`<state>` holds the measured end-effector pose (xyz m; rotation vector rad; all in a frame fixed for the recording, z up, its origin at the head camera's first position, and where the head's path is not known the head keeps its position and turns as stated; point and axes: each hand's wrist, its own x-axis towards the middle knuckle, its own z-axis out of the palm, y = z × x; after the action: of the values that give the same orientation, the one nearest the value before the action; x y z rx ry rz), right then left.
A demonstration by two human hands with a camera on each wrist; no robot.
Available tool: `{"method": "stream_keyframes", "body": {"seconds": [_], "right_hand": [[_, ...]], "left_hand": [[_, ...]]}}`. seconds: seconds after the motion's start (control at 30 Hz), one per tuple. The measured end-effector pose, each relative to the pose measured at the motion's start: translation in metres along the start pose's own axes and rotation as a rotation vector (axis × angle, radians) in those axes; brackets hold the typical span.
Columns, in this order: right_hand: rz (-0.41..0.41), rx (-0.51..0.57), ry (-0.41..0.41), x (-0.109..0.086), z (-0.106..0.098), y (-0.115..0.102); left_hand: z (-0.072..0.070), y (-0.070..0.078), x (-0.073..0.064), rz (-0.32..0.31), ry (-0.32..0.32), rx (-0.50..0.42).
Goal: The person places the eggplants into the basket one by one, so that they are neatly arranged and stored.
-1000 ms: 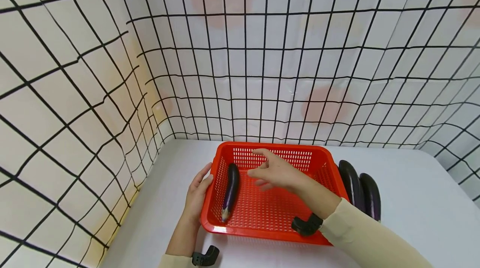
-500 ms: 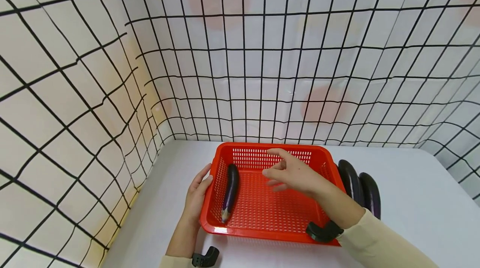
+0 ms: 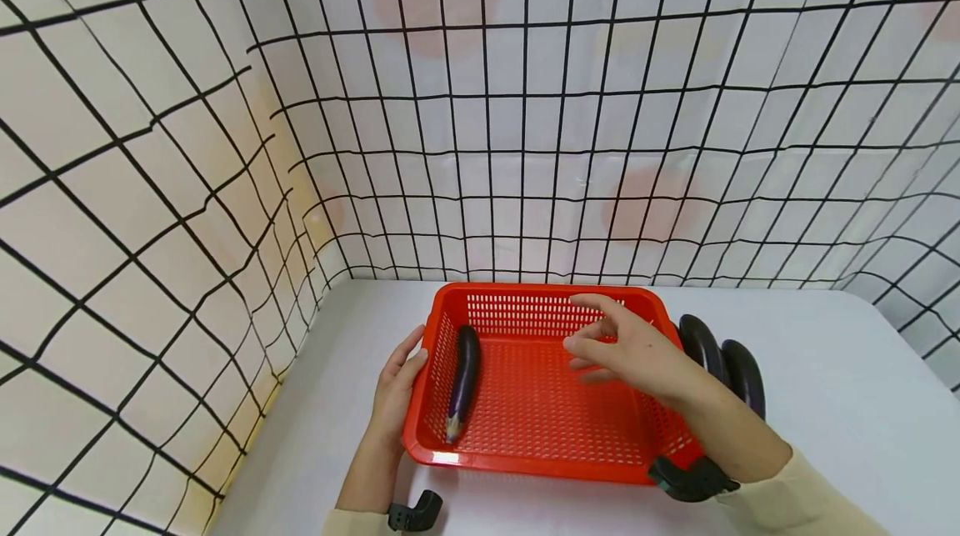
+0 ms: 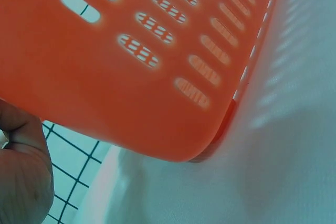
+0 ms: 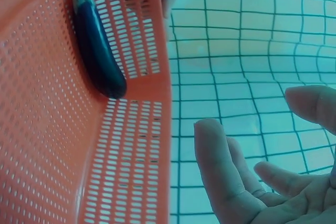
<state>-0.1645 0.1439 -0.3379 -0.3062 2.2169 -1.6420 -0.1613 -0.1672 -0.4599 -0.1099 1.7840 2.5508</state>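
Note:
A red plastic basket (image 3: 525, 403) with slotted sides stands on the white table. My left hand (image 3: 393, 394) holds its left rim, thumb at the top edge and fingers along the outer wall. In the left wrist view, part of that hand (image 4: 23, 182) shows at the edge of the basket wall (image 4: 105, 103). One dark purple eggplant (image 3: 463, 382) lies along the left side inside, its stem end towards me. Over the right half of the basket hangs my right hand (image 3: 633, 353), fingers apart and holding nothing; the right wrist view shows its spread fingers (image 5: 215, 166).
Right of the basket, two more eggplants (image 3: 745, 373) lie side by side on the table (image 3: 840, 403), partly hidden behind my right forearm. A black grid (image 3: 525, 94) over white sheeting rises behind the table and along its left side.
My right hand has moved to the right across the basket, away from the eggplant inside, with its fingers still apart. The left hand and the basket have stayed in place.

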Motion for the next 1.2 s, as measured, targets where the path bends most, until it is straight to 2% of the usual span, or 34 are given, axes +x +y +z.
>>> {"method": "stream_keyframes", "body": {"seconds": [0.23,0.47,0.6,0.77,0.9,1.2], "right_hand": [[0.012,-0.044,0.059,-0.015,-0.011,0.005],[-0.018,-0.057,0.099,-0.035,-0.025,0.006],[-0.039,-0.038,0.127,-0.046,-0.036,0.010],[-0.068,-0.034,0.152,-0.057,-0.048,0.016],[-0.093,-0.073,0.189,-0.066,-0.059,0.021],[-0.058,-0.186,0.356,-0.079,-0.084,0.046]], "left_hand": [[-0.001,-0.001,0.000,-0.022,0.009,0.000],[0.008,0.018,-0.013,-0.033,-0.025,-0.018],[0.010,0.019,-0.011,-0.022,-0.032,-0.007],[0.008,0.013,-0.006,-0.018,-0.020,0.007],[0.002,0.004,-0.002,-0.020,0.007,0.010],[0.001,0.000,0.000,0.000,0.004,0.013]]}}
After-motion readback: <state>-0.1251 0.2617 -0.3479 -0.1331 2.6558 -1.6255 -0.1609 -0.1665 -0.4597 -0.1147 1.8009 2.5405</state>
